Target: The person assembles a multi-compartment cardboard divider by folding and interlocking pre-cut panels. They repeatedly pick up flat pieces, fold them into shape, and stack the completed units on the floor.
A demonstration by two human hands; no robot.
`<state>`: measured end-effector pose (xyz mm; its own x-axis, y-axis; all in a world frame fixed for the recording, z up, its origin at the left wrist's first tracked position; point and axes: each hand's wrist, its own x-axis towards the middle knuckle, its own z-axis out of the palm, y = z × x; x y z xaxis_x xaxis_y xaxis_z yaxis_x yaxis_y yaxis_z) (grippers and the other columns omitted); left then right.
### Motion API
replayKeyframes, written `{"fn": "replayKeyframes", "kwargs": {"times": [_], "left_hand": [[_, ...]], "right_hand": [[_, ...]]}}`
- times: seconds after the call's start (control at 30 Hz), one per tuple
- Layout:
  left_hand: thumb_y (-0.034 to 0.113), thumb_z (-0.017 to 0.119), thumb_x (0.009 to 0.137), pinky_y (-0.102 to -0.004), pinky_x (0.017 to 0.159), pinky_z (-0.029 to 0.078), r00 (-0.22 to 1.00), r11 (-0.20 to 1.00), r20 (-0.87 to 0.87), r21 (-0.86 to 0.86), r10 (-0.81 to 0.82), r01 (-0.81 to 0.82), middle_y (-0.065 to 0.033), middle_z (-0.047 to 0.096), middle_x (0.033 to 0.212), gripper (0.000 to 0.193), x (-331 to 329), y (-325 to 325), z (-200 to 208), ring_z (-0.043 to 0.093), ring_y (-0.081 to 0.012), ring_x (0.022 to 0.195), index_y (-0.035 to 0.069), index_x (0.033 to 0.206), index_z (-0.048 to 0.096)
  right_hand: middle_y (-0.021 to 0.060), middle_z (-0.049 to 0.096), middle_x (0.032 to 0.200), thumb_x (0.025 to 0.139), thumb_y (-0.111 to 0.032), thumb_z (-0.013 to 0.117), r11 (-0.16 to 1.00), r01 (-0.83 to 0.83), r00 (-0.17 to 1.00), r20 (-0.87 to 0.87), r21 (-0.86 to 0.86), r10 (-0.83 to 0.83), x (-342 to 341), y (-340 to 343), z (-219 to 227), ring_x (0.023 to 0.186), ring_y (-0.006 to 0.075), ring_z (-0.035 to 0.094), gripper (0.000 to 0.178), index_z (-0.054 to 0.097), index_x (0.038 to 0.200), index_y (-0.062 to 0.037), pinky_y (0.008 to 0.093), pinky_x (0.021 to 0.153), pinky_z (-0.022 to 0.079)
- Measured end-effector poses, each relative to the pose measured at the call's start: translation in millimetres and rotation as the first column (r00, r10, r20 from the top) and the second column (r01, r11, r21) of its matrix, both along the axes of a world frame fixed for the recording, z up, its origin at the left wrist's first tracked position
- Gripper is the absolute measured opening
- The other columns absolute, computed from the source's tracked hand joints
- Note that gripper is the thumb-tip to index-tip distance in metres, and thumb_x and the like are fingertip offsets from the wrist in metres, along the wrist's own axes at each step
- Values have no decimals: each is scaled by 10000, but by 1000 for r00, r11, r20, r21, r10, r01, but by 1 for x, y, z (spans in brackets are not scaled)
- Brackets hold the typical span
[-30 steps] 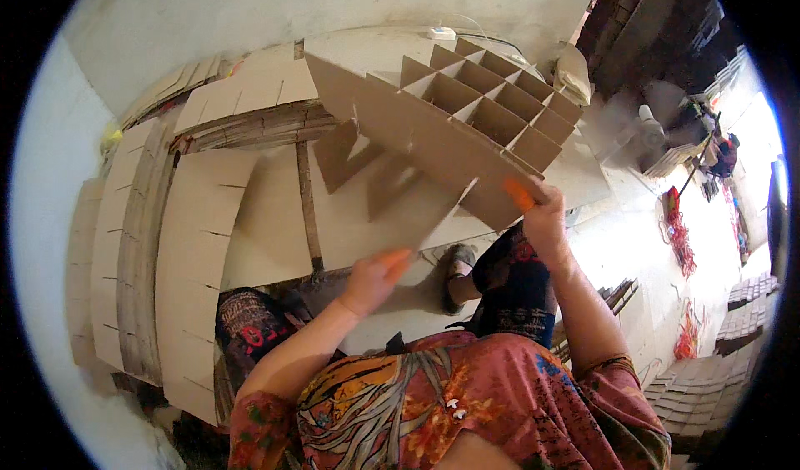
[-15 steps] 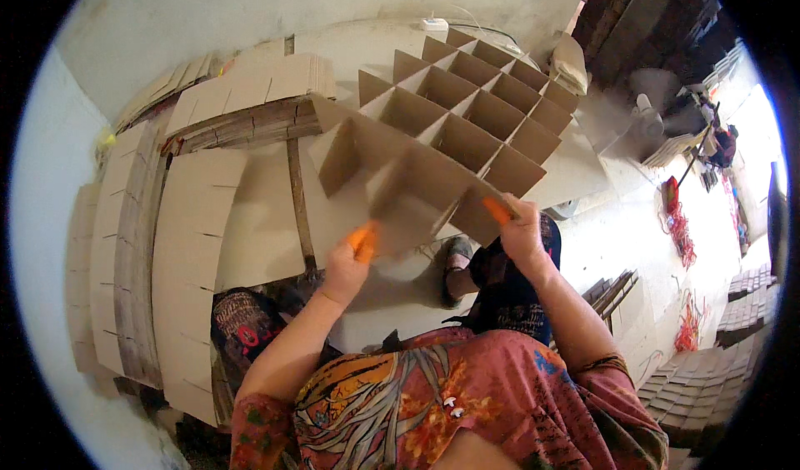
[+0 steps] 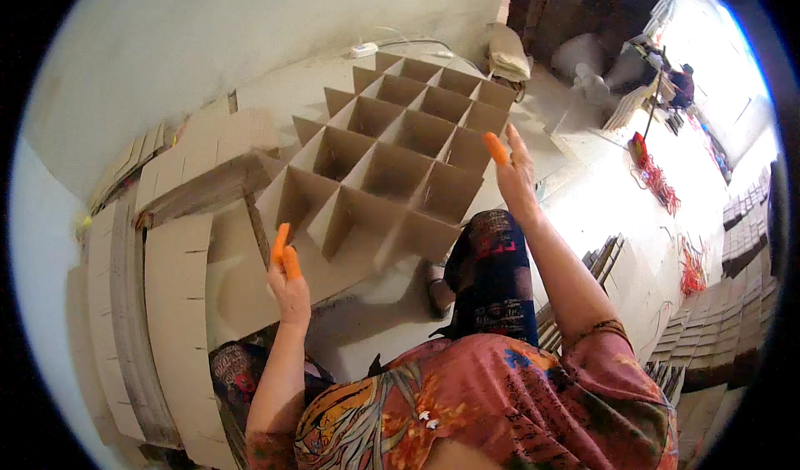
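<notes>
Lying between two bare hands, a big brown cardboard grid is spreading its criss-cross walls over the pale table. It is making lots of little square rooms. Its long way seems to be running from near left to far right, so it is slanting across the space between the hands.

The left hand is hovering at the near left corner, with its fingers pointing to the far side. From those fingers, the grid is lying to the right and farther off. The right hand is hovering just beside the right edge, and from there the grid is lying to the left. Neither hand is looking clearly nearer to it.

Orange covers are hugging some of the fingers. On the left, two covered fingers are standing a little apart. On the right, one covered finger is sticking out from the straight ones. No pinching is showing, but I cannot tell if any fingertip is touching the cardboard.

On the left, cut cardboard strips are lying in piles. A white plug box is sitting by the far wall, and red string is lying at the right.
</notes>
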<state>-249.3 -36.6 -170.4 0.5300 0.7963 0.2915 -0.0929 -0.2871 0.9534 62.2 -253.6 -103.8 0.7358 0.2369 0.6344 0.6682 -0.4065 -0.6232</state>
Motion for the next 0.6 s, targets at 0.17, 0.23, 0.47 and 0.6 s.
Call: {"fn": "replayKeyframes", "kwargs": {"times": [0.17,0.23,0.47,0.6], "left_hand": [[301,405,968,-248,844,337,971,976,-106,24,-214,217,-39,441,1148,497,15,-37,3,421,-109,975,15,1371,352],[351,462,934,-302,955,291,897,897,-27,37,-441,441,-99,394,1281,573,41,-78,3,372,-181,1140,11,1376,334],[367,555,887,-377,1057,270,684,625,-285,279,-671,729,-172,371,1394,595,38,-148,2,353,-309,1287,58,1363,375],[193,593,874,-389,947,406,806,719,-330,368,-492,590,-170,551,1214,369,7,-126,-58,520,-306,1130,36,1206,555]], "right_hand": [[183,638,998,826,-293,663,955,-295,788,-559,26,258,-32,28,22,911,239,598,425,563,1099,17,347,758,477],[130,655,836,757,-368,732,867,-492,826,-358,-78,436,-23,24,-21,713,194,568,461,593,989,6,332,618,472],[154,608,1086,731,-83,616,810,-583,538,-712,73,451,-62,-9,-9,990,217,555,487,515,1191,38,319,861,434],[62,630,994,703,32,586,804,-522,569,-586,285,577,-69,-77,45,859,147,566,407,567,1110,36,285,754,462]]}}
